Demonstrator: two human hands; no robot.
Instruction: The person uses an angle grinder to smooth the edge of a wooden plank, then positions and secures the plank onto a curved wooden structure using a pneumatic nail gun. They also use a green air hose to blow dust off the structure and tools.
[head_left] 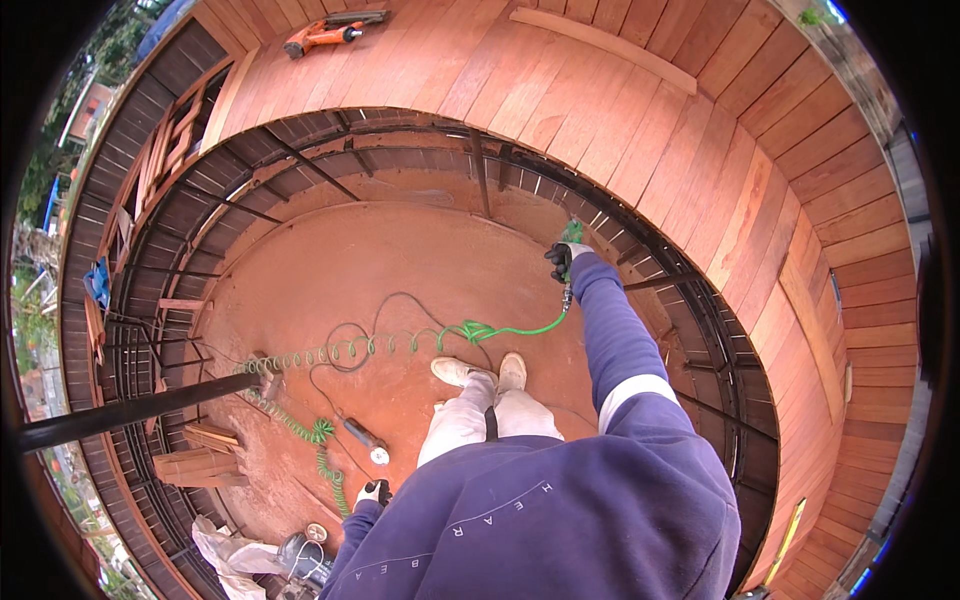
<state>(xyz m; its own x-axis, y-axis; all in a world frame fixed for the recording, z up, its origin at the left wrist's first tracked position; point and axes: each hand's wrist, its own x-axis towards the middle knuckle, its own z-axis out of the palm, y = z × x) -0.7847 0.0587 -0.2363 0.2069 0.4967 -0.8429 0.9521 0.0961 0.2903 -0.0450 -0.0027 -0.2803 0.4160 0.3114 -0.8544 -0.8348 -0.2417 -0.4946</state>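
My right hand (566, 258), in a black-and-white glove, is stretched forward with its fingers wrapped round a green air tool (573, 232), perhaps a blow gun. The tool points at the inner wall below the bench. From its lower end a green air hose (530, 331) runs left and turns into a loose coil. My left hand (375, 491), gloved the same way, hangs low at my left side near another stretch of the coil. Its fingers look loosely bent, with nothing visible in them. An angle grinder (362, 436) with a pale disc lies on the floor just beyond it.
A curved wooden bench (640, 130) surrounds the dusty floor (330, 250), with dark metal framing underneath. An orange nail gun (318, 38) lies on the bench's far left. A dark pole (130, 413) crosses at left near wood offcuts (200, 464). A black cord (340, 330) loops across the floor.
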